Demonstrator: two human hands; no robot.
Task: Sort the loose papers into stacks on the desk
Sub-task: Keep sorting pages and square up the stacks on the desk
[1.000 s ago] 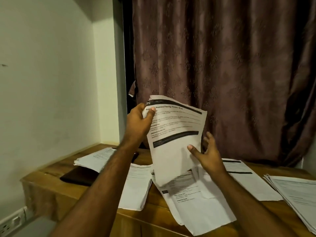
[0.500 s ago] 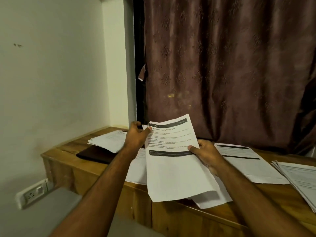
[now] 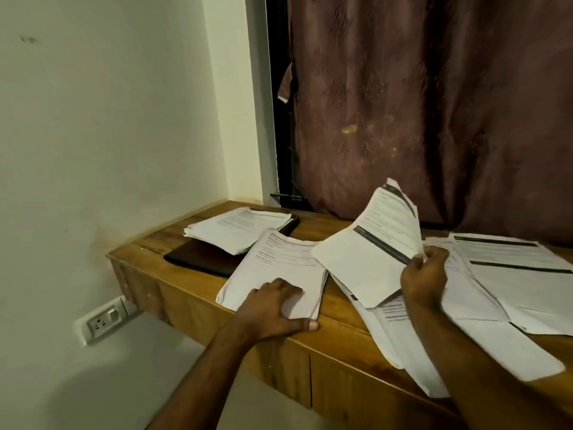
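Right hand (image 3: 424,278) pinching printed sheet (image 3: 376,252) raised at 2 o'clock; left hand (image 3: 277,308) lying flat, fingers spread, on paper stack (image 3: 279,262) on wooden desk (image 3: 336,336).

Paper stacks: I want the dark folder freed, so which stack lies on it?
The far-left stack by the wall; it overlaps the dark folder. The stack under the left hand lies beside it.

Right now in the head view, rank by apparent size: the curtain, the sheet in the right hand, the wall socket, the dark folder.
1. curtain, by far the largest
2. sheet held by the right hand
3. dark folder, though papers cover part of it, so its rank is unsure
4. wall socket, smallest
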